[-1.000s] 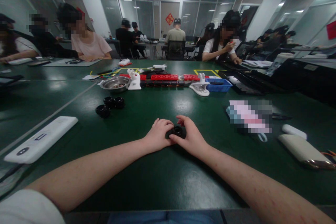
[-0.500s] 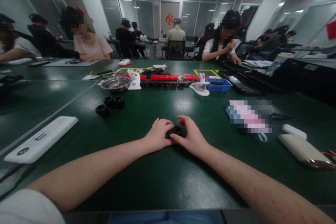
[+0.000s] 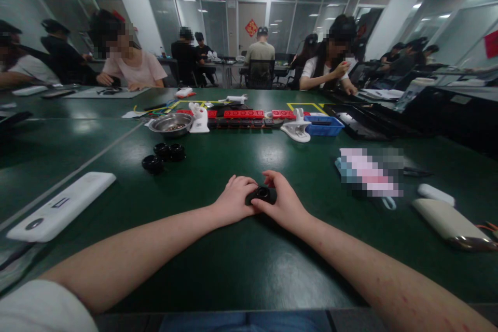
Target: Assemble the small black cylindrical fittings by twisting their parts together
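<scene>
Between my hands, low over the green table [image 3: 218, 275], is a small black part with a round opening on top [image 3: 262, 193]. My left hand [image 3: 236, 196] is closed against its left side, fingers bent over the far edge. From the right, my right hand [image 3: 283, 198] grips it, thumb along the near side and index finger curled behind. Fingers cover much of the part, so its full shape is hidden. Further off to the left stand three glossy black round pieces [image 3: 153, 164], similar in colour to the held one.
Beyond are a metal bowl [image 3: 171, 125] with small parts, white clamps [image 3: 298, 127], a row of red blocks [image 3: 244, 114] and a blue tray [image 3: 323, 125]. A white device [image 3: 64, 206] lies left; a beige power bank [image 3: 453, 222] lies right. Several people sit across the table.
My hands and the black part look the same as before. Across the table on the left, a person in a pink top has raised one hand off the table.
</scene>
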Action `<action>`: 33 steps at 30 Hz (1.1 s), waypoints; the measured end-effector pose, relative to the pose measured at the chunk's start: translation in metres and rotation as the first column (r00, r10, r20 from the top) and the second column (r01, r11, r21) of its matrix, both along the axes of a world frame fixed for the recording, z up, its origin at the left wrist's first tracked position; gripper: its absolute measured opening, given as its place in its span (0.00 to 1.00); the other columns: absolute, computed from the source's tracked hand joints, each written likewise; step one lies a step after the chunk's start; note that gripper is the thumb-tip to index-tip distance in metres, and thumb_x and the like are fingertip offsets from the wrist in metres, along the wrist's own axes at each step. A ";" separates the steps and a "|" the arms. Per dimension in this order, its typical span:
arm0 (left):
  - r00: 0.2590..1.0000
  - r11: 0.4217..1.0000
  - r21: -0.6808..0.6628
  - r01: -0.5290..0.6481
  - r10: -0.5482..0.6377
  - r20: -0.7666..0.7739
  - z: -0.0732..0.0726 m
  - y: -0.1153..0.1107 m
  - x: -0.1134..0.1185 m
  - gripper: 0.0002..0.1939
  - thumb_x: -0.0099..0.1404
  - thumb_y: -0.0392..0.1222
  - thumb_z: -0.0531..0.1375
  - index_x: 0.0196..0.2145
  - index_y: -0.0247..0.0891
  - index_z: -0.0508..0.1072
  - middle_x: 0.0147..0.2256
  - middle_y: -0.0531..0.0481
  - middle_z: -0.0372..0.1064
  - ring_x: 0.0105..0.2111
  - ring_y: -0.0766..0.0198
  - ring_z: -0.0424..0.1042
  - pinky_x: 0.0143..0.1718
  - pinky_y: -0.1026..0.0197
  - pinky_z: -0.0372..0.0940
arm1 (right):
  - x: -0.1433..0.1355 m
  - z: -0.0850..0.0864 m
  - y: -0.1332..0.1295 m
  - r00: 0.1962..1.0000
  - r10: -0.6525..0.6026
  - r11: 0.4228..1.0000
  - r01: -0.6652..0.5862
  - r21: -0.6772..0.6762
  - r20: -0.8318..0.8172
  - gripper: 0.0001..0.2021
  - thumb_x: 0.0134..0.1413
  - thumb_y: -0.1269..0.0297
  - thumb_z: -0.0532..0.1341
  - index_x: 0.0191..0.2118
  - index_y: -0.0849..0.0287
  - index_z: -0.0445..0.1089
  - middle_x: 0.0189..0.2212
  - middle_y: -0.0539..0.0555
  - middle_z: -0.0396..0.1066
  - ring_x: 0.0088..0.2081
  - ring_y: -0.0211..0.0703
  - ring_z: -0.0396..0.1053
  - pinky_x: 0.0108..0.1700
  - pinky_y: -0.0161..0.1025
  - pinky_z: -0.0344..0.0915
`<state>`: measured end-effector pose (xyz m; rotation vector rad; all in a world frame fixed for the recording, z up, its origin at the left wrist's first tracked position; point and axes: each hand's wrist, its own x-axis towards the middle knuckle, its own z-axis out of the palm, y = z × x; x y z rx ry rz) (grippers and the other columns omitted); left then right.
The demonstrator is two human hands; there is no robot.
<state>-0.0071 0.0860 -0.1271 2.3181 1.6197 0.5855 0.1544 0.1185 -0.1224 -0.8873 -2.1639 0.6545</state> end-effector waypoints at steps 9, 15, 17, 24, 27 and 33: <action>1.000 1.000 0.001 -0.011 0.011 0.000 -0.003 0.000 0.000 0.17 0.52 0.46 0.60 0.39 0.39 0.67 0.45 0.47 0.62 0.48 0.53 0.58 0.54 0.40 0.43 | 0.004 0.003 -0.002 0.982 0.189 0.982 -0.189 0.005 -0.001 0.31 0.40 0.74 0.56 0.54 0.58 0.49 0.49 0.58 0.60 0.50 0.48 0.59 0.52 0.49 0.55; 1.000 1.000 -0.009 -0.003 0.003 0.010 0.001 -0.001 0.000 0.16 0.52 0.48 0.60 0.38 0.40 0.67 0.44 0.48 0.63 0.47 0.54 0.59 0.53 0.40 0.45 | 0.000 0.002 -0.001 0.999 0.040 0.999 -0.040 -0.026 -0.022 0.25 0.41 0.67 0.61 0.48 0.59 0.55 0.37 0.55 0.64 0.40 0.46 0.64 0.45 0.47 0.62; 1.000 1.000 -0.011 -0.010 0.010 0.011 0.001 -0.001 0.000 0.17 0.52 0.49 0.60 0.39 0.40 0.67 0.44 0.47 0.63 0.47 0.54 0.59 0.54 0.40 0.45 | 0.001 0.003 -0.001 0.995 0.098 0.994 -0.100 -0.045 -0.032 0.23 0.43 0.72 0.58 0.48 0.58 0.55 0.37 0.54 0.65 0.40 0.44 0.65 0.45 0.45 0.62; 1.000 1.000 -0.007 -0.006 0.006 -0.010 0.001 0.000 0.001 0.15 0.52 0.45 0.60 0.38 0.39 0.67 0.44 0.47 0.63 0.47 0.54 0.59 0.54 0.40 0.44 | 0.003 0.003 -0.003 0.992 0.129 0.992 -0.129 0.015 -0.008 0.29 0.42 0.71 0.59 0.52 0.59 0.51 0.45 0.58 0.61 0.47 0.48 0.60 0.50 0.48 0.57; 1.000 1.000 -0.004 -0.004 0.004 -0.010 0.002 0.000 0.001 0.15 0.52 0.45 0.60 0.37 0.39 0.68 0.43 0.48 0.63 0.46 0.55 0.60 0.53 0.40 0.45 | 0.001 0.000 -0.002 0.999 0.044 0.998 -0.043 0.036 -0.013 0.29 0.40 0.65 0.63 0.50 0.59 0.54 0.40 0.57 0.62 0.43 0.48 0.62 0.47 0.48 0.60; 1.000 1.000 0.003 -0.001 0.001 0.002 0.001 -0.001 0.001 0.17 0.52 0.47 0.60 0.39 0.39 0.67 0.44 0.47 0.63 0.47 0.55 0.60 0.54 0.41 0.45 | 0.001 0.002 -0.001 0.994 0.107 0.994 -0.107 -0.017 -0.004 0.25 0.42 0.73 0.58 0.49 0.60 0.54 0.37 0.55 0.64 0.40 0.44 0.64 0.45 0.45 0.62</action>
